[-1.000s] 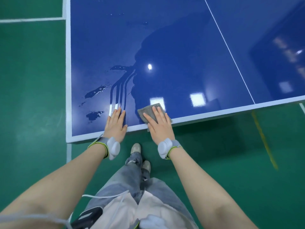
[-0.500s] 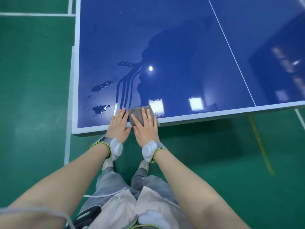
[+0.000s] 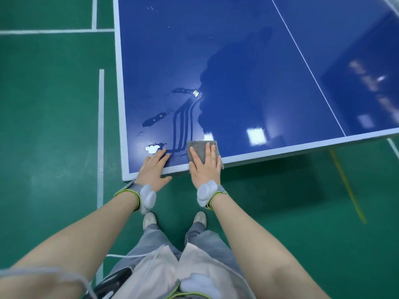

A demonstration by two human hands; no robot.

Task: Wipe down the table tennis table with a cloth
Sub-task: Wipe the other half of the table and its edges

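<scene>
1. Pressing the cloth flat with my right hand, fingers straight, at the near edge of the blue surface.
2. My left hand lies just left of the cloth, fingers straight and holding nothing, tips on the surface.
3. Water patches and streaks sit beyond and left of the cloth.
4. Green floor surrounds it.

Grey cloth flat on wet blue table edge.

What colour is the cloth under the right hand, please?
Grey; the cloth shows in the head view, under the right hand.
</scene>
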